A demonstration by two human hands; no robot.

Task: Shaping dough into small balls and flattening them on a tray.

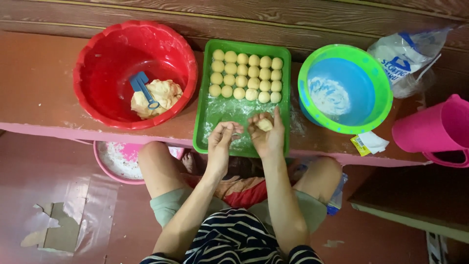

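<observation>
At the centre of the frame the right hand (pixel 267 137) cups a small dough ball (pixel 265 124) in its curled fingers, while the left hand (pixel 222 139) hovers just beside it, fingers loosely bent and holding nothing visible. Both are over the floured lower half of the green tray (pixel 286 98), below three rows of finished balls (pixel 246 76). The step in hand looks like shaping one piece; placing it beside the rows would call for a gentle release. More dough (pixel 156 95) sits in the red basin (pixel 97 58) at upper left.

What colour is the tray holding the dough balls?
Green tray, dusted with white flour; head view.
</observation>
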